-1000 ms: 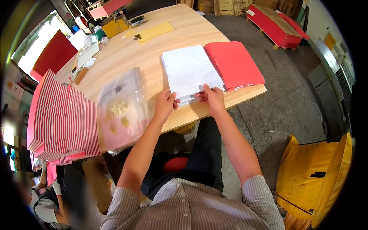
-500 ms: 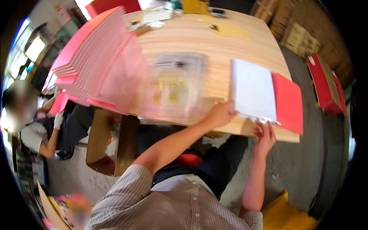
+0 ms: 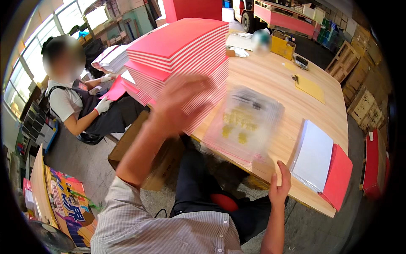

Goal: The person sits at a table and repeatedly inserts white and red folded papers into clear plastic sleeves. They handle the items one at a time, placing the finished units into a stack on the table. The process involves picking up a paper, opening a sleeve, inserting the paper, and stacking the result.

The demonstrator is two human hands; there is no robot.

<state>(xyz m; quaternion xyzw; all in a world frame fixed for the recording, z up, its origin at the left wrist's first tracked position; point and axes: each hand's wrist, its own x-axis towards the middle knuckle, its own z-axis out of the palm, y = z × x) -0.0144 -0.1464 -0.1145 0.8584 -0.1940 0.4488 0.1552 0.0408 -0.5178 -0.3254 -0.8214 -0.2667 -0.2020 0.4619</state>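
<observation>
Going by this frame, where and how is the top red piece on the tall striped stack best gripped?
Probably at its near corner, coming from the person's side with the left hand, thumb above and fingers below. The top red piece lies roughly flat and uncovered on the tall striped stack, with that corner pointing toward the person.

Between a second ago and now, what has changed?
The left hand has let go of the white stack and swung left to the tall striped stack, contact unclear through blur; the right hand has let go too and moved left, empty. The white stack still lies beside the red pile, and the plastic bags haven't moved.
</observation>
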